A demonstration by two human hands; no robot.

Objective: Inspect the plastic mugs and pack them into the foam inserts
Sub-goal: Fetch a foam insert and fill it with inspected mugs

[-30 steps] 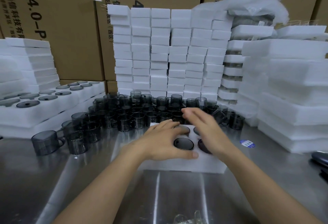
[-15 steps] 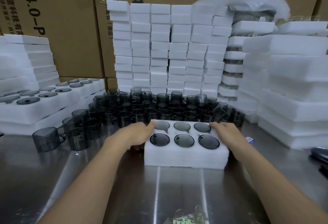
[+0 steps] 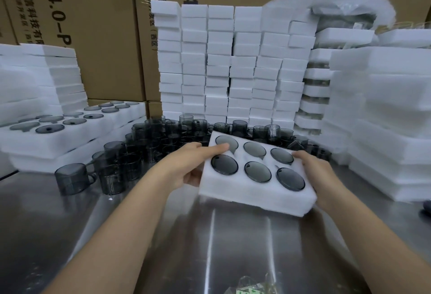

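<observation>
Now the thumb of the left hand (image 3: 186, 165) is pressing on top of the foam insert (image 3: 254, 194) while its other fingers are curling under the left end, and the right hand (image 3: 319, 172) is gripping the right end. Six dark mugs (image 3: 257, 172) are sitting in its holes, and it is hanging tilted above the shiny table (image 3: 210, 242). Loose mugs (image 3: 163, 140) are standing just behind it, before tall foam stacks (image 3: 233, 65).

Foam insert (image 3: 254, 197): white
Mugs (image 3: 74, 178): translucent smoky grey
Counter (image 3: 210, 247): silver steel
Far boxes (image 3: 100, 37): brown, black print
</observation>
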